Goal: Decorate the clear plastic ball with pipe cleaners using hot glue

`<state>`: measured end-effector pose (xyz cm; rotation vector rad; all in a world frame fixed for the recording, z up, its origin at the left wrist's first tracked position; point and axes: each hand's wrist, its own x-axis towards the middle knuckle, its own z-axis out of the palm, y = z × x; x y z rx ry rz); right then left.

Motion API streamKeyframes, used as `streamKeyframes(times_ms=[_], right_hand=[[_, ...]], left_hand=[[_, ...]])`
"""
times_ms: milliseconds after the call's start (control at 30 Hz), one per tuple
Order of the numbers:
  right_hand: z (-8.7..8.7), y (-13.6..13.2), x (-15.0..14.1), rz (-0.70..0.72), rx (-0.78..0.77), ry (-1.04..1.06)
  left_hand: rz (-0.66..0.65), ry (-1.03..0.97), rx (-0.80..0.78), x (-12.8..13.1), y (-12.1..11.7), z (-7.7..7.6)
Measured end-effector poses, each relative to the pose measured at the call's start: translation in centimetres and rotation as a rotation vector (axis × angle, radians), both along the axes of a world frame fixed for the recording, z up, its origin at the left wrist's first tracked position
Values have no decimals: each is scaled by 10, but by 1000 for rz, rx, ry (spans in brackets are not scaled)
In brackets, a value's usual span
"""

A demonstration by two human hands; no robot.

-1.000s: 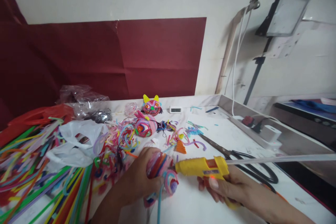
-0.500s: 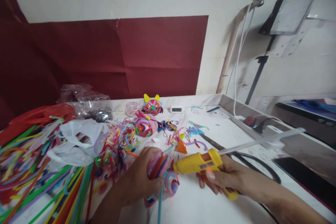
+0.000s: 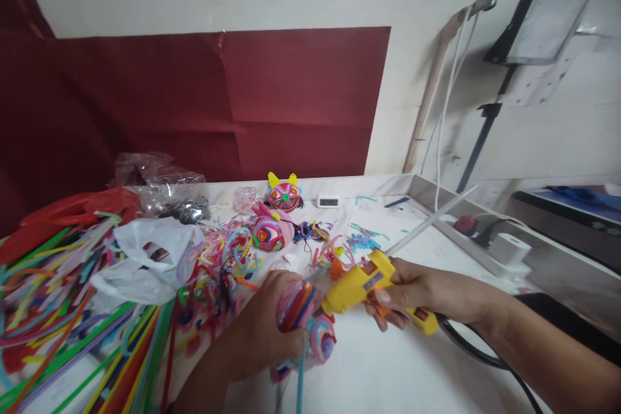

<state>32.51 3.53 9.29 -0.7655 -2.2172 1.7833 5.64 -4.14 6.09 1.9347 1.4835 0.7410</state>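
Low in the middle, my left hand (image 3: pixel 264 330) wraps round a ball-like pipe-cleaner figure (image 3: pixel 295 304) striped in pink, orange and blue. A round coil with a purple centre (image 3: pixel 324 338) sits on its right side, and a light blue pipe cleaner (image 3: pixel 301 375) hangs down beside my thumb. My right hand (image 3: pixel 402 294) grips a yellow hot glue gun (image 3: pixel 359 283), its nozzle tip at the figure's right side. Whether the tip touches the figure I cannot tell. A clear glue stick (image 3: pixel 427 223) juts from the gun's back end.
Pipe cleaners (image 3: pixel 111 369) in many colours crowd the left, with a white plastic bag (image 3: pixel 150 252) among them. Behind are two finished-looking striped heads, one with yellow ears (image 3: pixel 284 194), and a small digital clock (image 3: pixel 328 201). A black cable (image 3: pixel 480 352) runs under my right forearm.
The glue gun has tilted, its back end swinging up and away with the glue stick, while its nozzle stays close to the figure. My left hand keeps its hold; the view has shifted slightly.
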Motion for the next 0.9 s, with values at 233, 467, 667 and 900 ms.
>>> streamKeyframes(times_ms=[233,467,667,900], right_hand=[[9,11,-6,-3,-30,-37],[15,16,-9,2,-25,-112],[22,15,-11,1,38,-182],[27,14,-10,45,101,-196]], left_hand=[[-1,-22,13,0,0,-1],[7,7,15,-1,1,-6],[4,17,24,-1,3,-5],[27,28,-14,1,2,-2]])
